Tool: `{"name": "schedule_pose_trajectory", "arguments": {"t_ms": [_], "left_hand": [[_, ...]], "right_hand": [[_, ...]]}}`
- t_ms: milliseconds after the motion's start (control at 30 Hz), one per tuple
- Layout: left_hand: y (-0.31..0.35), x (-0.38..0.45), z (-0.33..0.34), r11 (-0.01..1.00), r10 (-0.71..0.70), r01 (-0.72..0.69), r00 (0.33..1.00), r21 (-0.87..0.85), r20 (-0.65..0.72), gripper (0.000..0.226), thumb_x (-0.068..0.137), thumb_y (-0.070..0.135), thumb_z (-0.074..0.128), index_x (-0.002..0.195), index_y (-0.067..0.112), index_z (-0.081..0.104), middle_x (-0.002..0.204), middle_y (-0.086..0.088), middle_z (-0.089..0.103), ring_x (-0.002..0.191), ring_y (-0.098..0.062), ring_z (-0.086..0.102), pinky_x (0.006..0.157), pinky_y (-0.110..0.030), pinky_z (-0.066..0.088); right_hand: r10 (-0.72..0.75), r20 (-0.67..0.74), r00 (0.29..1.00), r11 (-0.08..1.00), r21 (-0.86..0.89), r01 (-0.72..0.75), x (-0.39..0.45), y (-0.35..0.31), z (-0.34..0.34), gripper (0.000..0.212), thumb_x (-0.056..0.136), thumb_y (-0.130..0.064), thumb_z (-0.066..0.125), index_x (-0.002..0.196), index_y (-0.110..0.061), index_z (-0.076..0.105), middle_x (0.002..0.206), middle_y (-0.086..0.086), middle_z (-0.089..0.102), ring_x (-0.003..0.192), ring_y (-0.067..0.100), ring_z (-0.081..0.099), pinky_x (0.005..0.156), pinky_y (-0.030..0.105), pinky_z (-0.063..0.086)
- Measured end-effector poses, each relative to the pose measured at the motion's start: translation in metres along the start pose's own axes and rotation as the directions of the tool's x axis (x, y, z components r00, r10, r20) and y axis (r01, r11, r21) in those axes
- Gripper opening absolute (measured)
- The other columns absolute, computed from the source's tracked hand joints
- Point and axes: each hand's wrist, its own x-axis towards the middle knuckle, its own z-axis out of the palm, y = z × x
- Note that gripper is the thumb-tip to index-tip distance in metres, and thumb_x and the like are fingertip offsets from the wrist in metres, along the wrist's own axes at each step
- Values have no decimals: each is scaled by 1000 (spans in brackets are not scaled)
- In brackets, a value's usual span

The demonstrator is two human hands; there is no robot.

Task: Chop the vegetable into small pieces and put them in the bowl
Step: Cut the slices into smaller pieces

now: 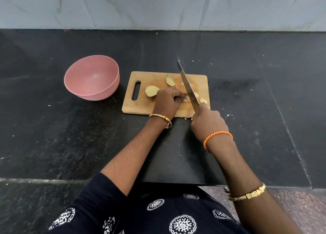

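Dark patterned cloth fills the bottom of the view, and both forearms reach out from it over the black counter to the wooden chopping board. The right hand is curled round the handle of a long knife, whose blade slants across the board with its tip towards the wall. The left hand is bunched on the board just beside the blade, fingers tucked under; it seems to be pinning a piece of the pale vegetable, though the knuckles hide exactly what it holds.

Several cut vegetable pieces lie on the board: a large chunk just left of the left hand, a wedge farther back, and smaller ones to the right of the blade. All are still fairly big, so the chopping looks only partly done.

To cut well, the person should keep the left fingertips curled back behind the knuckles, bring the blade straight down close beside them, and shift the holding hand leftwards after each stroke for even pieces.

Left of the board, apart from it, stands the pink bowl, upright, with nothing visible inside.
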Motion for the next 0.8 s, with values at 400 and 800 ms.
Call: {"name": "schedule_pose_trajectory", "arguments": {"t_ms": [400,800], "left_hand": [[7,-5,4,994,28,-26,999,106,-17,16,76,3,71,92,3,73,86,-13,72,79,-22,64,76,-32,53],[13,-4,0,995,-75,75,997,61,6,17,81,3,66,96,3,72,95,-10,73,90,-16,66,85,-17,47]], "right_hand": [[41,13,999,999,-1,-41,-7,1,8,14,98,-19,35,109,-12,38,72,6,38,77,33,48,67,36,39],[58,109,992,992,102,-69,-45,35,-1,19,98,-26,33,87,-13,42,81,14,53,76,35,55,70,35,46]]}}
